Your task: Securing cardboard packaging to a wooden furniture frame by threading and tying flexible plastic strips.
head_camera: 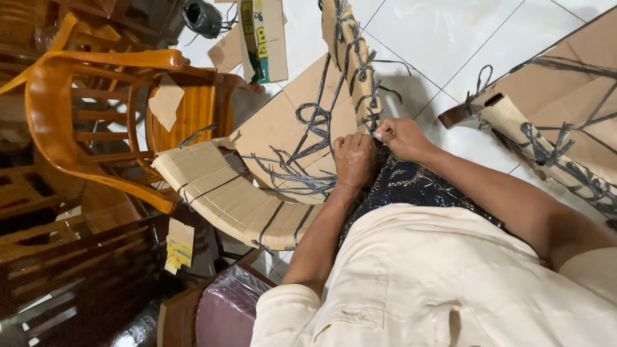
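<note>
A furniture leg wrapped in brown cardboard runs up from my hands, bound with dark plastic twine. My left hand is clenched against the cardboard at the lower end of that leg. Just to its right, my right hand pinches a strand of the twine between its fingertips. Both forearms rest over a dark patterned cloth on my lap. More twine lies knotted across the flat cardboard sheet left of my hands.
An orange wooden chair stands at the left, its arm wrapped in corrugated cardboard. Another wrapped, tied leg lies at the right. A folded carton lies on the white tiled floor. Dark wooden furniture fills the lower left.
</note>
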